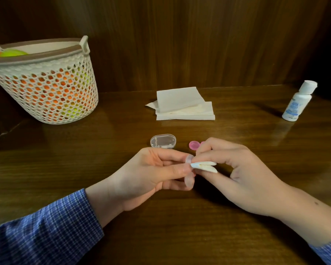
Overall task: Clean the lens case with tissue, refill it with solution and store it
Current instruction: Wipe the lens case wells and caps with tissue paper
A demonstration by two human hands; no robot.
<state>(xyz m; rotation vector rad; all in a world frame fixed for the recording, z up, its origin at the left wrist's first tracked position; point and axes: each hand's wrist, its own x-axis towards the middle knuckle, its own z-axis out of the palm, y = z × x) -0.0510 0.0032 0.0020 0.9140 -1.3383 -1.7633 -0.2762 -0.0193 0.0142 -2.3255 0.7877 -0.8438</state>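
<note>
- Left hand (153,169) curled around the lens case (189,170), thumb and fingers pinching it on edge above the table (180,236), both clear wells turned toward the other hand.
- Right hand (235,173) pinching a folded tissue (204,166), its tip pressed against the upper well of the case.
- Just beyond the grip, a pink cap (194,145) lying on the wood; a second one barely visible behind the right fingers.
- Beyond and slightly left of the grip, a clear oval box (163,141), closed.
- Farther back, a stack of white tissues (182,104).
- Far right of the grip, a white bottle (298,102) standing upright, cap on; blue label print too blurred to read.
- Far left, a white mesh basket (46,83) with orange and green items inside.
</note>
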